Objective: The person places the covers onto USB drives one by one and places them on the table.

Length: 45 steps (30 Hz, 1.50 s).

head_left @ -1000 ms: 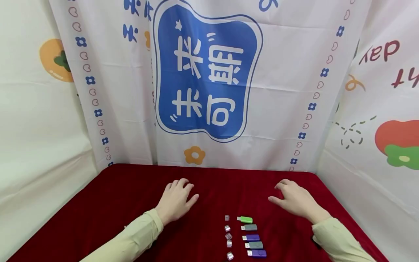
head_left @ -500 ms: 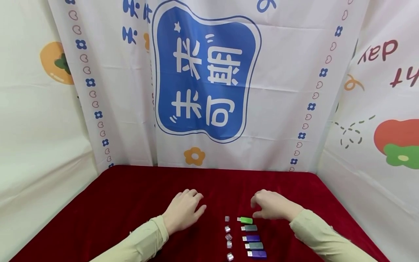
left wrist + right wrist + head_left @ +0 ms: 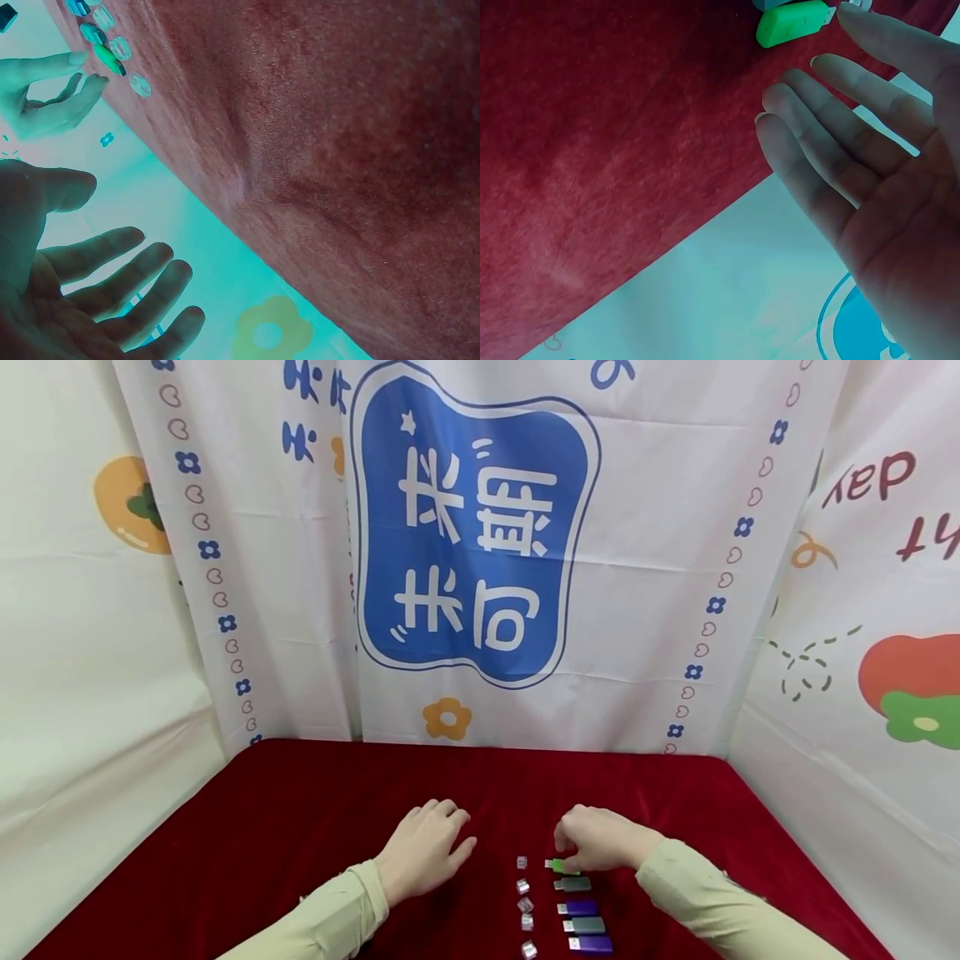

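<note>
My right hand [image 3: 602, 838] hovers over a green USB stick [image 3: 791, 24], thumb close to its metal plug. Its fingers are loosely bent and hold nothing. From the head, part of the stick is hidden under the thumb. Below it lie a grey USB stick [image 3: 576, 884], a purple one [image 3: 581, 908], another grey one [image 3: 588, 926] and another purple one [image 3: 595, 945], plugs facing left. Left of them runs a column of small clear caps [image 3: 522, 887]. My left hand [image 3: 422, 853] is left of the caps, fingers spread and relaxed, holding nothing.
A dark red cloth [image 3: 300, 827] covers the table. White printed curtains [image 3: 645, 568] stand behind it and along both sides. The table's far edge lies beyond both hands.
My right hand has moved left and toward me, from the table's right side to over the green USB stick. My left hand has shifted slightly right and toward me.
</note>
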Each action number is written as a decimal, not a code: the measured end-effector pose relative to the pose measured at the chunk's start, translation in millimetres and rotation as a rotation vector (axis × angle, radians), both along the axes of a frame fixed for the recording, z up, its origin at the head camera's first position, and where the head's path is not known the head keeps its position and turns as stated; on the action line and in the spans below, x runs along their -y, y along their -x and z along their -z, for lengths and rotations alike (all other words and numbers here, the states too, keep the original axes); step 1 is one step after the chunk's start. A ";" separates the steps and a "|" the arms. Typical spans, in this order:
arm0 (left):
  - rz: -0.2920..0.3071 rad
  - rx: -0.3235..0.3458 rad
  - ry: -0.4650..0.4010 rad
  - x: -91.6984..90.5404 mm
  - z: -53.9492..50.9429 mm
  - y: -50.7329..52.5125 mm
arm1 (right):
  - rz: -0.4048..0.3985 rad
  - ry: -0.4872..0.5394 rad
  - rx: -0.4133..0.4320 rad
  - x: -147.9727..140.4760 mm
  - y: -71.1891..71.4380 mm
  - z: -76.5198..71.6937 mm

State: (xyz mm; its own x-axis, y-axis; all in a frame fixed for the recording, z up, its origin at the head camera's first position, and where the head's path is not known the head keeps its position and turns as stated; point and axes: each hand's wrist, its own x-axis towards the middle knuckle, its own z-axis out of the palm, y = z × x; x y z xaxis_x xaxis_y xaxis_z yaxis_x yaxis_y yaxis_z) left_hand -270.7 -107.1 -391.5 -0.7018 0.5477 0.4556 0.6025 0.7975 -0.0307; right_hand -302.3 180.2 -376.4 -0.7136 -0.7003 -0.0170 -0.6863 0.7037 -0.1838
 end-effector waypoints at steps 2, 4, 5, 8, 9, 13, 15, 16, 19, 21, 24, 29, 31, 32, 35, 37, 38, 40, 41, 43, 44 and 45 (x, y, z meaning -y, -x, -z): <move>0.000 0.002 0.002 -0.2 0.3 -0.1 | -0.005 -0.003 0.015 2.5 0.5 1.4; -0.001 0.004 0.004 -0.4 0.2 -0.4 | -0.011 -0.015 0.011 4.3 1.2 3.2; -0.002 0.004 0.004 -0.6 0.2 -0.4 | -0.020 -0.022 0.003 5.2 1.7 4.0; -0.005 0.005 0.003 -1.1 -0.2 -0.5 | -0.045 -0.041 -0.019 7.1 2.8 5.6; -0.005 0.005 0.003 -1.4 -0.5 -0.6 | -0.054 -0.052 -0.030 7.8 3.3 5.9; -0.007 0.007 0.001 -2.1 -0.9 -0.8 | -0.071 -0.090 -0.053 11.3 3.9 6.0; -0.006 0.011 0.001 -2.5 -1.0 -0.7 | -0.078 -0.114 -0.067 13.9 4.0 5.6; -0.007 0.013 0.003 -2.7 -1.0 -0.6 | -0.078 -0.119 -0.071 15.2 3.8 5.5; -0.004 0.016 0.008 -3.5 -1.3 0.0 | -0.080 -0.138 -0.081 19.2 3.9 4.9; 0.000 0.011 0.015 -4.5 -1.6 0.4 | -0.077 -0.151 -0.089 21.0 5.1 5.4; 0.005 0.001 0.024 -6.0 -2.2 0.8 | -0.064 -0.160 -0.100 21.2 7.8 6.7; 0.015 0.006 0.023 -9.3 -4.7 1.4 | 0.010 -0.065 -0.088 11.3 12.0 4.5; 0.022 0.008 0.021 -10.9 -5.7 2.2 | 0.034 -0.001 -0.078 5.3 13.0 -0.8; 0.027 0.008 0.019 -11.8 -6.1 2.7 | 0.042 0.026 -0.073 2.3 13.4 -4.0; 0.035 0.004 0.017 -14.7 -7.0 4.5 | 0.067 0.106 -0.048 -6.2 12.4 -13.5; 0.039 0.000 0.019 -16.9 -7.3 5.8 | 0.080 0.149 -0.035 -11.2 10.4 -18.0; 0.042 -0.001 0.020 -18.2 -7.4 6.5 | 0.088 0.166 -0.031 -13.5 9.3 -19.7; 0.047 -0.003 0.025 -20.5 -8.0 7.5 | 0.093 0.202 -0.031 -17.9 6.9 -22.2; 0.049 0.000 0.029 -21.6 -8.5 7.9 | 0.087 0.219 -0.032 -20.1 5.7 -22.9; 0.056 0.006 0.036 -24.0 -9.3 8.6 | 0.074 0.266 -0.011 -24.7 3.7 -23.8; 0.061 0.010 0.039 -25.3 -10.1 8.9 | 0.066 0.292 0.004 -27.1 2.8 -24.1; 0.064 0.014 0.045 -26.8 -10.7 9.3 | 0.059 0.314 0.022 -29.3 1.2 -25.1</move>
